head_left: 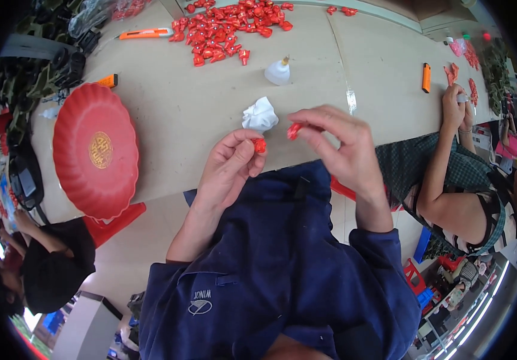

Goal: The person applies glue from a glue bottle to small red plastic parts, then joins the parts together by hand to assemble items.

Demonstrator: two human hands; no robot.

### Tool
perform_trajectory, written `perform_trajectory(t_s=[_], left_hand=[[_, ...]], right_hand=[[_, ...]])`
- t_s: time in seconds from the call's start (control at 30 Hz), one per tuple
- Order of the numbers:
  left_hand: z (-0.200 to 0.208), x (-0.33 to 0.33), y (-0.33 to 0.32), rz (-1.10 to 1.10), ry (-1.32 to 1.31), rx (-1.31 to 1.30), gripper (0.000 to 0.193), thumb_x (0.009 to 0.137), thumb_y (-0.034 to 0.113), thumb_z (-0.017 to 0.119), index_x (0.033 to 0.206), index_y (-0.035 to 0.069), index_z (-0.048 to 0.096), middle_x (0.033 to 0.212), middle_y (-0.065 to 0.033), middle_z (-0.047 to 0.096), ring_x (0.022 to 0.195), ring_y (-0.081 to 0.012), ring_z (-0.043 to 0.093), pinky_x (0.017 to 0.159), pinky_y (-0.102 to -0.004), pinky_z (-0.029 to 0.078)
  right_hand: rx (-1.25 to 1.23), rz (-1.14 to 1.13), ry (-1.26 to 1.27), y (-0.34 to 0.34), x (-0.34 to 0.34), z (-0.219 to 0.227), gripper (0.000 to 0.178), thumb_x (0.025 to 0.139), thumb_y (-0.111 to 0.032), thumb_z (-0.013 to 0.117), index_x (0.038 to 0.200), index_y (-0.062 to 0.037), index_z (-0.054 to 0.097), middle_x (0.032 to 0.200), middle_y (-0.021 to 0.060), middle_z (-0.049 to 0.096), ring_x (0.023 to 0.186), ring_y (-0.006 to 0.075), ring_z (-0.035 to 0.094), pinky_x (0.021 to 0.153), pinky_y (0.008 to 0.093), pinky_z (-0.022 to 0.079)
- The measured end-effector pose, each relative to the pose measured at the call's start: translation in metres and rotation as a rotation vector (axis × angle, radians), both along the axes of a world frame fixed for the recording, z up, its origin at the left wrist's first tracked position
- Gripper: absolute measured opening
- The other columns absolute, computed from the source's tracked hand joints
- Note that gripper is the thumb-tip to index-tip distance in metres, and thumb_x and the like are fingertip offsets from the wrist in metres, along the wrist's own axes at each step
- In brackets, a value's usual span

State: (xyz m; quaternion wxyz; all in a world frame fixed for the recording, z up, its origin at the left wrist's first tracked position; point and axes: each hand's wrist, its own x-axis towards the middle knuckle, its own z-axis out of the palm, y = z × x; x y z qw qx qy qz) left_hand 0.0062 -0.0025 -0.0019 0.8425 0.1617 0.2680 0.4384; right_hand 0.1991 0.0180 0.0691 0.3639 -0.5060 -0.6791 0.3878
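My left hand [227, 165] pinches a small glossy red piece [259, 146] between thumb and fingers, just above the table's near edge. A little to the right and slightly farther away, my right hand [347, 147] grips another small red piece [294, 131] in its fingertips. The two pieces are apart, and their exact kind is too small to make out. Close beyond my left fingers lies a crumpled white tissue [259, 114]. Farther off stands a small white squeeze bottle [277, 72] with a narrow tip.
Many similar red pieces [222, 30] lie heaped at the table's far side, beside an orange utility knife [146, 34]. A red scalloped tray [69, 144] with a gold emblem sits left. An orange box-like object [426, 78] lies right, near a co-worker's hands [455, 108].
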Motion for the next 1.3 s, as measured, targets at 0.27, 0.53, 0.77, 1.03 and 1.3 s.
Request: perform_trajectory(t_s=[0.27, 0.53, 0.77, 1.03, 1.3], left_hand=[[0.002, 0.002, -0.008, 0.007, 0.151, 0.039, 0.017, 0.089, 0.015, 0.054, 0.100, 0.003, 0.056, 0.081, -0.0032, 0.061, 0.067, -0.0067, 0.055, 0.057, -0.0186, 0.042], [0.001, -0.002, -0.007, -0.009, 0.225, 0.133, 0.012, 0.086, 0.010, 0.057, 0.096, 0.002, 0.058, 0.079, -0.0048, 0.062, 0.065, -0.0070, 0.056, 0.055, -0.0183, 0.044], [-0.001, 0.000, -0.008, 0.026, 0.139, 0.148, 0.014, 0.085, 0.014, 0.058, 0.095, 0.003, 0.058, 0.079, -0.0065, 0.062, 0.063, -0.0098, 0.055, 0.052, -0.0210, 0.041], [0.003, -0.002, -0.006, 0.035, 0.256, 0.134, 0.011, 0.082, 0.005, 0.061, 0.092, 0.000, 0.060, 0.080, -0.0079, 0.064, 0.065, -0.0094, 0.058, 0.054, -0.0191, 0.045], [0.000, -0.007, -0.004, 0.019, 0.299, 0.225, 0.015, 0.080, -0.001, 0.060, 0.095, -0.003, 0.060, 0.083, -0.0100, 0.064, 0.068, -0.0115, 0.060, 0.056, -0.0215, 0.049]], right_hand=[[-0.020, 0.076, 0.083, -0.015, -0.013, -0.012, 0.014, 0.079, -0.002, 0.059, 0.093, -0.0014, 0.063, 0.083, 0.0107, 0.063, 0.071, 0.0200, 0.062, 0.062, 0.0270, 0.048], [-0.058, 0.036, 0.102, -0.021, -0.018, -0.013, 0.016, 0.076, 0.003, 0.061, 0.092, 0.0017, 0.064, 0.084, 0.0112, 0.063, 0.076, 0.0179, 0.062, 0.066, 0.0255, 0.049], [0.037, -0.021, 0.130, -0.025, -0.023, -0.016, 0.017, 0.077, 0.004, 0.059, 0.093, 0.0016, 0.063, 0.086, 0.0123, 0.063, 0.074, 0.0190, 0.063, 0.063, 0.0259, 0.050], [0.122, -0.035, 0.076, -0.029, -0.027, -0.024, 0.016, 0.076, 0.004, 0.060, 0.091, 0.0011, 0.064, 0.085, 0.0116, 0.064, 0.074, 0.0208, 0.063, 0.063, 0.0274, 0.050], [-0.030, -0.072, 0.168, -0.029, -0.019, -0.032, 0.016, 0.075, 0.002, 0.064, 0.091, 0.0014, 0.065, 0.085, 0.0112, 0.064, 0.075, 0.0164, 0.062, 0.063, 0.0228, 0.048]])
